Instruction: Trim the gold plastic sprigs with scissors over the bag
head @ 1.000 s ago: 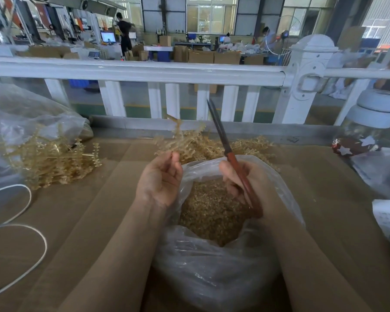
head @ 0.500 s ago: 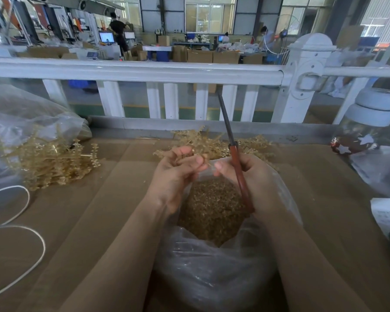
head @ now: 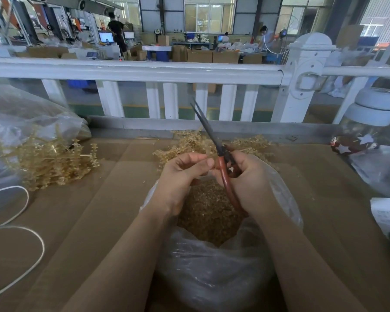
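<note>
Gold plastic sprigs [head: 196,143] lie heaped just beyond the clear bag [head: 212,266], more at far left. I see my left hand [head: 180,174] curled, fingertips pinched; what it grips I cannot tell. My right hand [head: 245,176] grips the red-handled scissors [head: 221,154], blades slightly parted. So close together, I judge a snip could nick a fingertip.

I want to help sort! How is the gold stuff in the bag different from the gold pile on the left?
The gold bits in the bag are tiny, loose crumbs; the left pile is whole, long, spiky sprigs. The bits fill the clear bag under both hands; the left pile lies on the brown cardboard, spilling from another bag. Both are the same gold colour.
</note>
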